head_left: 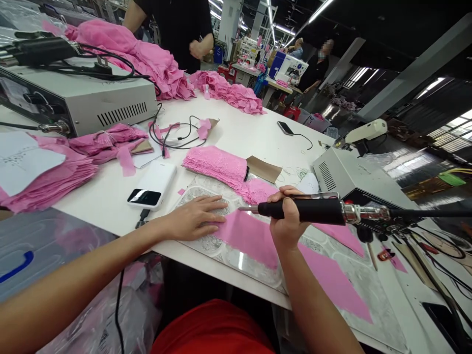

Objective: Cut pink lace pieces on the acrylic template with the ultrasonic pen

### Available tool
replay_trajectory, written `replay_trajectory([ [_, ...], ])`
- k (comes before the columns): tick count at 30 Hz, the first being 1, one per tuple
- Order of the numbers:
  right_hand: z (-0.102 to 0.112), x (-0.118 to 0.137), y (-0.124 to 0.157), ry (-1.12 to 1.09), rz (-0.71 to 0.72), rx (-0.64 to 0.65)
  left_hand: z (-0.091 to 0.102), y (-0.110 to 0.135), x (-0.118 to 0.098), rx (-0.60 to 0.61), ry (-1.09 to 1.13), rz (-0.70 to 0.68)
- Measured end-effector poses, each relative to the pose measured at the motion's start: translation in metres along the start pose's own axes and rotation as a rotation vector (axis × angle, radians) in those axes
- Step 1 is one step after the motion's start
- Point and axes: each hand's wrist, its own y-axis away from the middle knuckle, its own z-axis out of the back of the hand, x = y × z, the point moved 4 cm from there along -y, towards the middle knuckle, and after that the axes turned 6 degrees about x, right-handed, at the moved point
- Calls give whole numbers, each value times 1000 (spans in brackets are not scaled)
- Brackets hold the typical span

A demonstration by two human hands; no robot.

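My right hand (289, 219) is wrapped around a black corded hand tool (300, 210) with a narrow metal tip. The tip points left, over the upper edge of a pink fabric strip (250, 238). Fingers apart, my left hand (195, 217) lies flat at the left end of this strip, on a clear patterned board (271, 275). The strip runs right beneath my right wrist, and a long pink piece (335, 287) shows beyond it. Just behind the tool is a stack of pink lace fabric (217, 167) with a dark clip at its right end.
A grey box (114, 101) with cables stands at the left, another grey box (350, 172) at the right. A white power bank (157, 184) lies near my left forearm. Pink fabric heaps (147, 61) line the table's back, where a person in black (177, 34) stands.
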Motion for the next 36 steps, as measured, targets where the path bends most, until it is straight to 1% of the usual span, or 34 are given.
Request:
replay_trajectory([
  [5,3,2,-1,3,-5,-21,5,0,-2,-22,-13,14],
  [8,5,5,-3,-33,-17,-44,7,-8,-8,-56,-40,5],
  [13,9,6,-3,-41,-22,-65,-3,-32,-22,-67,-100,-98],
  [16,11,4,-2,-27,-19,-59,-9,-39,-27,-64,-128,-125],
  [24,9,1,1,-36,-14,-25,-6,-39,-30,-80,-192,-111],
  [29,6,-3,1,-34,-46,1,-7,-38,-29,-70,-215,-99],
  [36,5,-5,1,-7,-28,-12,-9,-36,-27,-79,-209,-101],
])
